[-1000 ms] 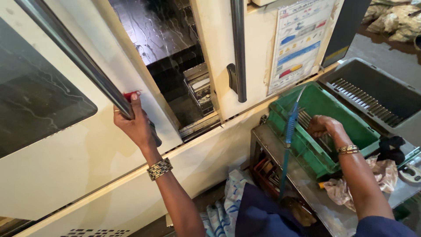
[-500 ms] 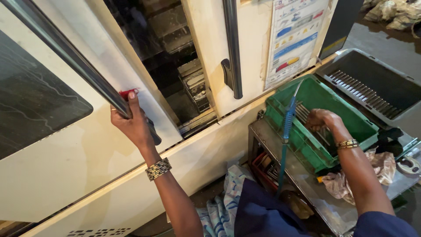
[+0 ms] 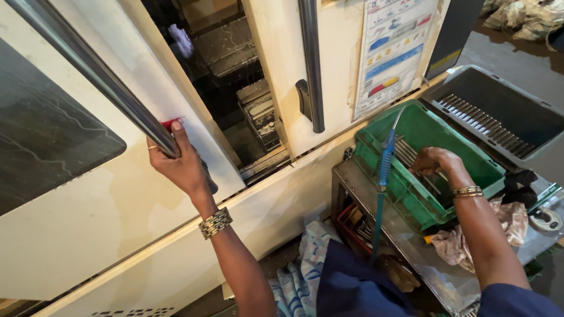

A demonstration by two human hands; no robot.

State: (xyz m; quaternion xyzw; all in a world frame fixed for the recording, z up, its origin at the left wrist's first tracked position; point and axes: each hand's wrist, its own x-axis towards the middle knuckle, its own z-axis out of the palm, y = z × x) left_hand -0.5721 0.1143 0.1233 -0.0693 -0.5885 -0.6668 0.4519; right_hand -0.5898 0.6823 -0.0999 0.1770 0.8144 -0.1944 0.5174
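The left hand (image 3: 179, 164) is clamped around the long steel door handle (image 3: 100, 88) of the cream machine door (image 3: 106, 217), fingers wrapped over the bar just beside a small red tab (image 3: 171, 123); the grip suits sliding the door, which stands partly open on a dark cavity. Right of the door, the green crate (image 3: 423, 170) sits on a metal table (image 3: 411, 246). The right hand (image 3: 437, 161) reaches into the crate with fingers curled down among thin grey metal rods (image 3: 405, 154); whether it grips one cannot be told. A blue air hose (image 3: 383, 176) hangs against the crate's near wall. Beyond the crate lies a grey tray (image 3: 499, 111) of similar rods.
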